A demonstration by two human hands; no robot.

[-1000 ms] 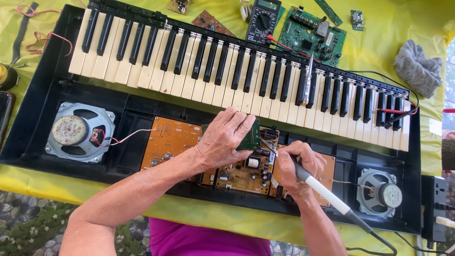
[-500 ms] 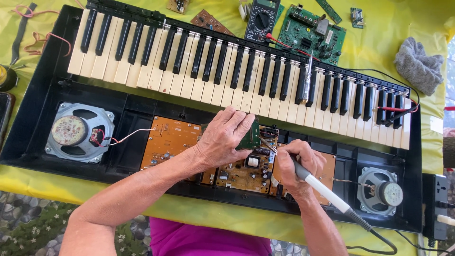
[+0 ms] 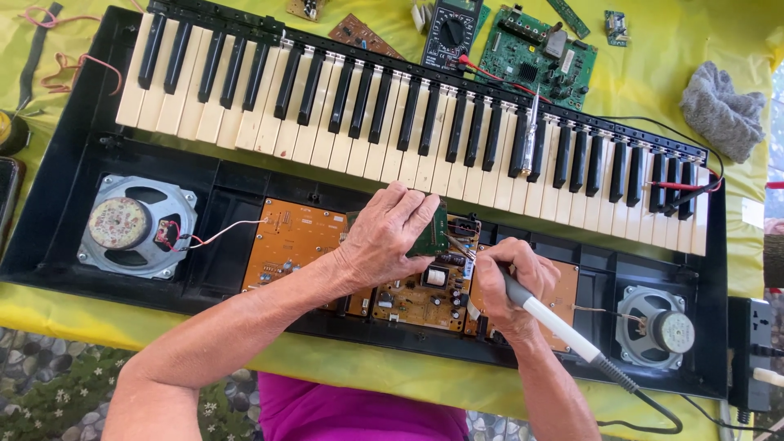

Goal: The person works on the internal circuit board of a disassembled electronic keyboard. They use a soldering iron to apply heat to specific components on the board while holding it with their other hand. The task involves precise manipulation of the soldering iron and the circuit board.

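Nothing has moved: left hand [image 3: 390, 235] grips green board [image 3: 433, 234], right hand [image 3: 506, 282] soldering iron [image 3: 549, 318], over yellow-clothed table [image 3: 678, 41].

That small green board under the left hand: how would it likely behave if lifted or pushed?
The small green board looks thin and flat, so probably stiff and light. The left hand pinches it tilted on edge; released, it would likely tip over. Its exposed circuitry seems fragile.

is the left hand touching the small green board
Touching. The head view shows the left hand with its fingers wrapped over the small green board, gripping it above the brown boards.
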